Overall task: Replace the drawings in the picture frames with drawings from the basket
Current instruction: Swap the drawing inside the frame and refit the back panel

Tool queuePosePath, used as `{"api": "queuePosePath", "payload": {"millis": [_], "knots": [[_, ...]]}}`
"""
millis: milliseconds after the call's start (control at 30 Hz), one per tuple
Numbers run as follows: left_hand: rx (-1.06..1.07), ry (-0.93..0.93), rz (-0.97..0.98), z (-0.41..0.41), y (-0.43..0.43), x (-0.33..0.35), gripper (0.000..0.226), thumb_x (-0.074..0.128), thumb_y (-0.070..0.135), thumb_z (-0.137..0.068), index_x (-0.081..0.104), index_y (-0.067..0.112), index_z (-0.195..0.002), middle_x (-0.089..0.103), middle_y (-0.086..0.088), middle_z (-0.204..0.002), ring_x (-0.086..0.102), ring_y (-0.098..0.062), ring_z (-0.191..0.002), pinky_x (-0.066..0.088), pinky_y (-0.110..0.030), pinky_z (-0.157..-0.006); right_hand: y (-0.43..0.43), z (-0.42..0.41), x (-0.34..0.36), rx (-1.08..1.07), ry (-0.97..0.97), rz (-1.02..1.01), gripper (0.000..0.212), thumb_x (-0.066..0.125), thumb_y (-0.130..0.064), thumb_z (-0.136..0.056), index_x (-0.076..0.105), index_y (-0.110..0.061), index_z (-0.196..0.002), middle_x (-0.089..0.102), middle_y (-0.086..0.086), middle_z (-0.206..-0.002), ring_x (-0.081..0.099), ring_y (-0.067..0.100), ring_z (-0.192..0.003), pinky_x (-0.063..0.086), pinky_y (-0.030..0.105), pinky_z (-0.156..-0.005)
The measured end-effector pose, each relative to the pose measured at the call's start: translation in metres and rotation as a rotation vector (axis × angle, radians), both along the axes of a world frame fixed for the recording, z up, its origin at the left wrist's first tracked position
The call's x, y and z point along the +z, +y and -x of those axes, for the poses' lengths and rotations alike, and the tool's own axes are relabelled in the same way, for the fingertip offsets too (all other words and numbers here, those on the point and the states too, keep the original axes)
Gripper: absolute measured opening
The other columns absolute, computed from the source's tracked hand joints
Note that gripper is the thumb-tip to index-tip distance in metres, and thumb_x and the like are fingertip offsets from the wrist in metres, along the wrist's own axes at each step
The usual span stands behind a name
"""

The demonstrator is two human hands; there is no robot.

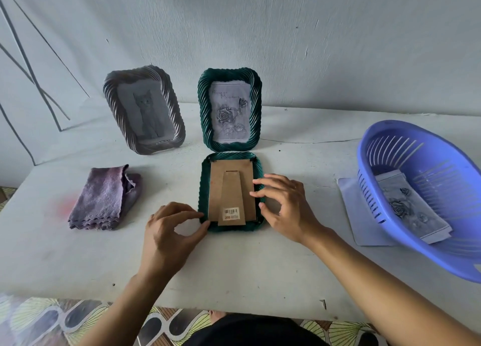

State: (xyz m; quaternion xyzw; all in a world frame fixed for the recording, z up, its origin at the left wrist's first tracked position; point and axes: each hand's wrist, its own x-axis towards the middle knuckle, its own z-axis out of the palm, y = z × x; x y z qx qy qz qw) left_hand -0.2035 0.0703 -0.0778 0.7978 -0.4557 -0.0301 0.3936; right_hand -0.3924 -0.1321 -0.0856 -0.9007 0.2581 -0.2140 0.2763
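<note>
Three picture frames on one white table (pixel 260 262).

Two upright at far edge. Grey frame (pixel 172 109) at 11 o'clock, holding one cat drawing (pixel 148 111). Upright green frame (pixel 256 106) at 12 o'clock, holding one framed rose drawing (pixel 230 111).

Third, face-down green frame (pixel 204 187), flat at centre, just in front of the upright green one. One brown backing board (pixel 243 168) showing, one stand leg lying flat on it, one barcode sticker (pixel 231 211) near the leg's foot.

One blue-violet basket (pixel 406 142) at 3 o'clock, tilted, mouth toward centre. Inside, a small stack of sheets, top one a basket rose drawing (pixel 406 207); number beneath not readable. One loose sheet (pixel 348 197) flat on table, partly under basket's left side.

One folded purple cloth (pixel 104 200) at 9 o'clock, well apart from all frames.

Two hands, both at the face-down frame. Left hand (pixel 166 236) at its 7 o'clock corner: thumb and forefinger curled, tips pinching the rim. Right hand (pixel 286 205) at its 4 o'clock side: fingers spread apart, tips resting on right rim and board edge, gripping nothing.
</note>
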Motion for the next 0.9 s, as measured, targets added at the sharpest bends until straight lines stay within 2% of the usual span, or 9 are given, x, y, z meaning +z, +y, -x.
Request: {"api": "queuePosePath", "payload": {"millis": [200, 367, 433, 533, 667, 767, 833, 900], "knots": [[0.143, 0.060, -0.047, 0.013, 0.005, 0.003, 0.011, 0.088, 0.037, -0.072, 0.082, 0.033, -0.081, 0.064, 0.016, -0.079, 0.060, -0.006, -0.070, 0.049, -0.038, -0.064, 0.012, 0.003, 0.000, -0.016, 0.028, -0.042, 0.037, 0.055, -0.021, -0.082, 0.069, -0.027, -0.116, 0.053, -0.016, -0.143, 0.038, 0.004, -0.138, 0.025, 0.041, -0.114], [0.197, 0.200, -0.036, 0.023, 0.001, 0.004, 0.007, 0.087, 0.026, -0.075, 0.082, 0.027, -0.080, 0.065, 0.013, -0.076, 0.056, -0.004, -0.065, 0.035, -0.014, -0.054, 0.012, 0.004, 0.000, -0.004, 0.017, -0.042, 0.037, 0.056, -0.020, -0.082, 0.068, -0.025, -0.117, 0.053, -0.014, -0.143, 0.041, 0.004, -0.137, 0.026, 0.043, -0.115], [0.211, 0.251, -0.033, 0.025, -0.001, 0.005, 0.007, 0.087, 0.023, -0.075, 0.082, 0.026, -0.079, 0.067, 0.011, -0.076, 0.053, 0.000, -0.062, 0.033, -0.013, -0.054, 0.012, 0.005, 0.000, 0.009, 0.013, -0.037, 0.037, 0.057, -0.020, -0.082, 0.068, -0.025, -0.118, 0.053, -0.014, -0.143, 0.041, 0.004, -0.136, 0.026, 0.043, -0.114], [0.226, 0.324, -0.026, 0.027, -0.003, 0.007, 0.012, 0.086, 0.022, -0.076, 0.079, 0.032, -0.077, 0.070, 0.011, -0.080, 0.051, 0.000, -0.057, 0.035, -0.025, -0.056, 0.012, 0.006, 0.000, 0.014, 0.025, -0.038, 0.037, 0.057, -0.021, -0.084, 0.067, -0.026, -0.119, 0.052, -0.014, -0.144, 0.041, 0.005, -0.137, 0.026, 0.044, -0.115], [0.265, 0.383, -0.012, 0.030, -0.005, 0.007, 0.027, 0.084, 0.025, -0.078, 0.070, 0.046, -0.073, 0.070, 0.013, -0.080, 0.049, 0.002, -0.054, 0.038, -0.029, -0.064, 0.013, 0.005, 0.000, 0.004, 0.024, -0.039, 0.037, 0.057, -0.021, -0.083, 0.067, -0.026, -0.118, 0.053, -0.015, -0.144, 0.042, 0.005, -0.136, 0.027, 0.046, -0.114], [0.319, 0.404, -0.023, 0.035, -0.006, 0.005, 0.026, 0.082, 0.030, -0.080, 0.068, 0.051, -0.072, 0.069, 0.015, -0.081, 0.047, -0.004, -0.058, 0.050, -0.043, -0.077, 0.013, 0.005, 0.000, -0.007, 0.025, -0.050, 0.037, 0.056, -0.020, -0.083, 0.067, -0.025, -0.117, 0.052, -0.014, -0.144, 0.041, 0.005, -0.137, 0.026, 0.047, -0.115], [0.332, 0.399, -0.037, 0.037, -0.007, 0.005, 0.027, 0.080, 0.030, -0.081, 0.067, 0.052, -0.072, 0.068, 0.017, -0.081, 0.050, -0.003, -0.062, 0.050, -0.053, -0.084, 0.014, 0.004, -0.001, -0.009, 0.030, -0.055, 0.037, 0.056, -0.020, -0.083, 0.066, -0.025, -0.118, 0.051, -0.014, -0.145, 0.041, 0.005, -0.137, 0.026, 0.049, -0.115], [0.302, 0.375, -0.045, 0.039, -0.006, 0.007, 0.030, 0.079, 0.029, -0.083, 0.066, 0.054, -0.073, 0.067, 0.018, -0.082, 0.054, 0.001, -0.068, 0.048, -0.056, -0.086, 0.014, 0.004, -0.001, -0.015, 0.031, -0.062, 0.037, 0.056, -0.020, -0.083, 0.066, -0.026, -0.118, 0.052, -0.014, -0.144, 0.041, 0.005, -0.138, 0.026, 0.050, -0.115]]}}
